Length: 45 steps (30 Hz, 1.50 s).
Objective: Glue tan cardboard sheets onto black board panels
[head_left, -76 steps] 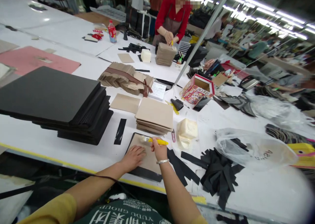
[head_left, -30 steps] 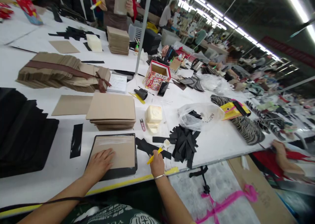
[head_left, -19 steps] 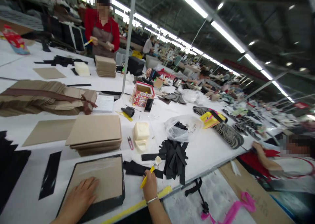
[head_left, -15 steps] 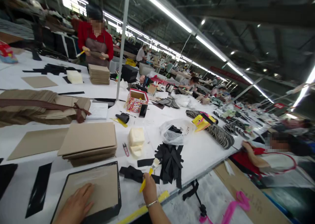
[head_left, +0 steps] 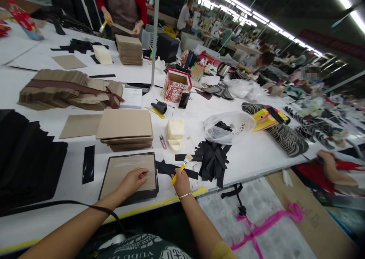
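Note:
My left hand rests fingers down on a tan cardboard sheet that lies on a black panel at the table's near edge. My right hand grips a yellow-handled brush, bristles pointing up and away, over black strips just right of the panel. A pile of black strips lies further right. A stack of tan boards sits behind the panel, and a pale block of glue stands beside it with small red snips.
A stack of black sheets fills the left. A tied bundle of tan pieces, a red printed box and a plastic bag lie beyond. A person in red works across the table; another person's hand is at right.
My right hand carried the brush off the tan sheet to the black strips on the right. My left hand stayed on the sheet. The view swung up, then back down.

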Motion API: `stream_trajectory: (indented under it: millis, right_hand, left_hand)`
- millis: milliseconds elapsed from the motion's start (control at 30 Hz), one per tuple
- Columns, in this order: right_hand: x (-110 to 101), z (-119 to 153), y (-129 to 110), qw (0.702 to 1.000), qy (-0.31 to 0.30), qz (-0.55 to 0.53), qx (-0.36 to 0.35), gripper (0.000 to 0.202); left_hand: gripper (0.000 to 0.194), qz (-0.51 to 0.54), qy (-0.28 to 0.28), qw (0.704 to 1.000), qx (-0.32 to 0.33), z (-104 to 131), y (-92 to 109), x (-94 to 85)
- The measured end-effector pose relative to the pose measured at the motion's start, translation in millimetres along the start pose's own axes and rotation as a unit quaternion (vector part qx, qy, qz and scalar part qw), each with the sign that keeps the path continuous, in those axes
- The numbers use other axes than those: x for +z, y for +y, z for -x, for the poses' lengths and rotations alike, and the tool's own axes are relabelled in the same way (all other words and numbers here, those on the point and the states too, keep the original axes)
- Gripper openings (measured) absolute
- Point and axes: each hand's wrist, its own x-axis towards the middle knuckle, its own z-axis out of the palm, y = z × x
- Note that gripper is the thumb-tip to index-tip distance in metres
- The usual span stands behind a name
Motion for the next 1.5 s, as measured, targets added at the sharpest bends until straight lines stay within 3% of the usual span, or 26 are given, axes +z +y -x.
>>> stream_trajectory:
  millis: [167, 267, 400, 533, 633, 700, 767, 833, 933, 1000, 1167, 1400, 1433, 1500]
  right_hand:
    - [28, 3, 1, 0.999, -0.013, 0.013, 0.034, 0.019]
    - [30, 5, 8, 1.000, -0.004, -0.012, 0.010, 0.022]
    - [5, 5, 14, 0.997, -0.005, -0.078, -0.008, 0.023]
    - [-38, 1, 11, 0.985, -0.019, -0.164, -0.039, 0.024]
    - [-60, -5, 10, 0.975, -0.032, -0.209, -0.069, 0.027]
    - [-64, -8, 12, 0.975, -0.032, -0.210, -0.062, 0.027]
    - [-61, -8, 18, 0.979, -0.023, -0.195, -0.049, 0.024]
    - [-57, -8, 25, 0.983, -0.008, -0.182, -0.040, 0.020]
    - [-53, -8, 37, 0.986, 0.033, -0.165, -0.013, 0.015]
    - [-56, -10, 43, 0.985, 0.069, -0.156, 0.013, 0.015]
    - [-80, -9, 53, 0.974, 0.112, -0.183, 0.067, 0.015]
    - [-113, -9, 71, 0.954, 0.135, -0.219, 0.157, 0.016]
    - [-116, -8, 72, 0.953, 0.131, -0.222, 0.158, 0.017]
    - [-120, -8, 71, 0.955, 0.116, -0.230, 0.146, 0.018]
  left_hand:
    - [0.029, 0.006, -0.004, 1.000, -0.026, 9, -4, 18.2]
    - [0.028, 0.017, -0.002, 0.999, -0.042, 15, -8, 28.1]
    - [0.039, 0.059, 0.008, 0.997, -0.054, 10, -4, 35.5]
    - [0.075, 0.163, 0.016, 0.985, -0.051, -11, 19, 40.8]
    - [0.087, 0.230, -0.016, 0.971, -0.064, -32, 35, 49.5]
    - [0.087, 0.231, -0.045, 0.969, -0.081, -43, 37, 59.8]
    - [0.084, 0.177, -0.074, 0.978, -0.079, -53, 33, 73.3]
    - [0.073, 0.071, -0.099, 0.992, -0.036, -62, 29, 88.1]
    - [0.032, -0.102, -0.110, 0.988, 0.019, -78, 32, 106.6]
    - [0.018, -0.194, -0.116, 0.974, 0.031, -87, 41, 113.7]
    - [0.024, -0.298, -0.097, 0.950, 0.017, -96, 63, 111.3]
    - [0.024, -0.293, -0.128, 0.947, -0.026, -100, 55, 91.6]
    - [0.030, -0.288, -0.133, 0.948, -0.026, -99, 55, 89.3]
    - [0.060, -0.278, -0.136, 0.951, -0.021, -94, 59, 83.7]
